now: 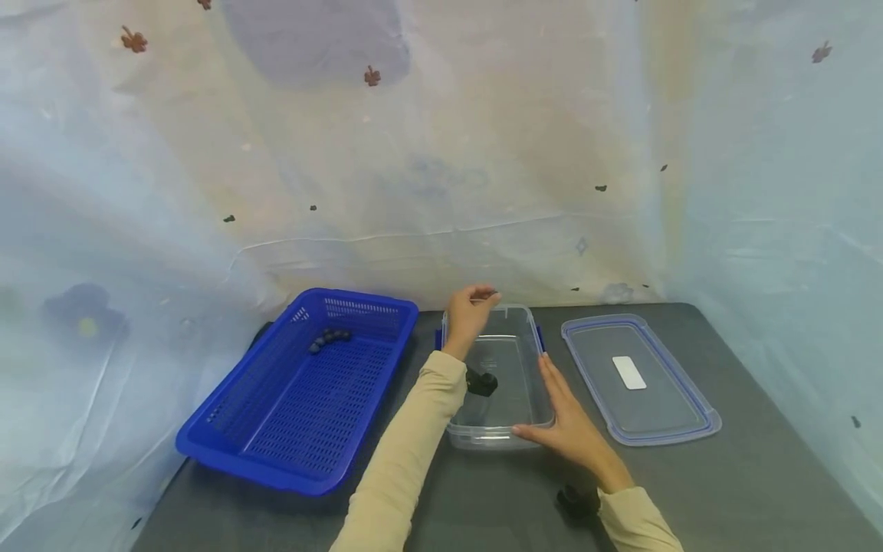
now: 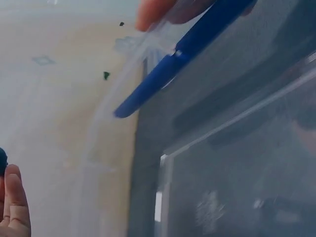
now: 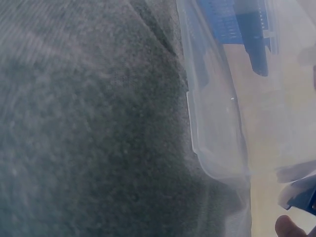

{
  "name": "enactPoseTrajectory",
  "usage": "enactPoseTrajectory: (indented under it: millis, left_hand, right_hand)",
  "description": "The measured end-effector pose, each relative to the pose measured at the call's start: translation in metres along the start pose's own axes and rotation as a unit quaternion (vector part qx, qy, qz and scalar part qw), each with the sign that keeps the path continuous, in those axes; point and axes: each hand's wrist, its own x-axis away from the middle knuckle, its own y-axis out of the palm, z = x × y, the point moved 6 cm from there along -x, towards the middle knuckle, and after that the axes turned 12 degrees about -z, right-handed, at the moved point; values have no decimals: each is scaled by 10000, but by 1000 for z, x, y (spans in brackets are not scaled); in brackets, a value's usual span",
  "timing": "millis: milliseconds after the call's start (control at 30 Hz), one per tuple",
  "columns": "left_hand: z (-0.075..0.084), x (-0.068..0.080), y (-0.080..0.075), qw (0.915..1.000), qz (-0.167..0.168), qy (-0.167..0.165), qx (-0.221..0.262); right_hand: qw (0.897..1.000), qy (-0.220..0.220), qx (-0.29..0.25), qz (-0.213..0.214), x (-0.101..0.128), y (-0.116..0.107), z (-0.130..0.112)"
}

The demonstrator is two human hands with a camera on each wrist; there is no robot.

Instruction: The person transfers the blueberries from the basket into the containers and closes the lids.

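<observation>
A small dark object [image 2: 3, 161] is pinched between the left hand's [image 1: 471, 316] fingertips, above the far end of the clear container [image 1: 483, 440] on the desk [image 1: 497, 502]. The container's right side and near rim are touched by the right hand [image 1: 571, 427], fingers extended, thumb spread. Dark lumps [image 1: 328, 336] are held in the blue basket [image 1: 303, 429].

Left arm [image 1: 407, 452]: sleeved, stretched forward.
Left hand [image 1: 471, 316]: farther forward, fingers bent — tips pinching.
Right arm [image 1: 636, 520]: sleeved, angled inward.
Right hand [image 1: 569, 425]: fingers straight — thumb spread away from them.
</observation>
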Motion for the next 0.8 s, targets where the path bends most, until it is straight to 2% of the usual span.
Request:
enactPoseTrajectory:
  millis: [133,233,333,467,667,800]
  left_hand:
    - [-15,0,11,9994,265,-220,32]
    - [-26,1,17,9985,303,-457,-5]
    - [-33,2,25,9979,149,-597,-183]
    - [-40,2,33,9971,-70,-626,-426]
    - [-52,2,45,9945,-410,-843,-457]
    - [-60,4,50,9938,-470,-866,-512]
  right_hand:
    - [10000,-84,-43,2,0,0,0]
    - [9999,-131,-65,-5,0,0,0]
    - [9999,-143,-88,5,0,0,-1]
    - [9999,-113,-106,47,0,0,-1]
    - [9999,-67,-97,75,1,1,1]
    - [9998,-75,-140,89,1,1,0]
